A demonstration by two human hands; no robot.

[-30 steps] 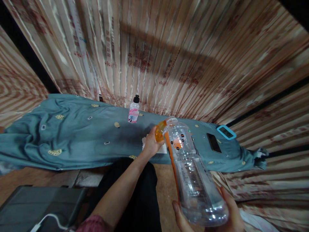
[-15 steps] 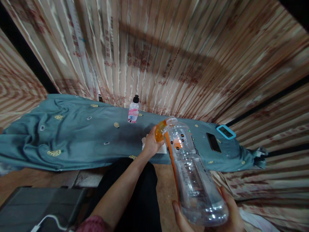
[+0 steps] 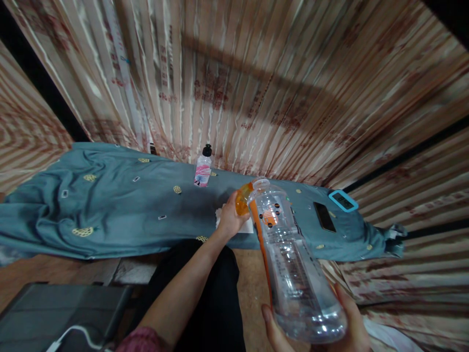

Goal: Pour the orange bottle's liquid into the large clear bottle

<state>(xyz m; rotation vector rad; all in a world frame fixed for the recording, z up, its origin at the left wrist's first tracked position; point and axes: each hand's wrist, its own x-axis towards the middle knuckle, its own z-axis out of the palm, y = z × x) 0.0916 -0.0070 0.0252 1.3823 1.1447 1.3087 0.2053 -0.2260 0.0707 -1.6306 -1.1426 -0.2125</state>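
My right hand [image 3: 351,318] is closed around the base of a large clear plastic bottle [image 3: 298,274] with an orange and white label. The bottle is tilted, its uncapped neck pointing away from me. My left hand [image 3: 230,215] grips an orange see-through container [image 3: 243,198], mostly covered by my fingers and the bottle. Container and bottle neck look side by side; whether they touch I cannot tell. Beneath my left hand lies a white paper sheet or tissue [image 3: 247,227]. A small clear bottle with a pink label and black cap [image 3: 202,171] stands farther back on the cloth.
Teal cloth with a pineapple print [image 3: 120,205] covers the long narrow surface. Toward the right end lie a dark phone [image 3: 324,217] and a blue-framed digital clock [image 3: 343,200]. Patterned curtains [image 3: 234,98] hang behind. A grey box [image 3: 62,313] with a white cable [image 3: 75,330] sits at lower left.
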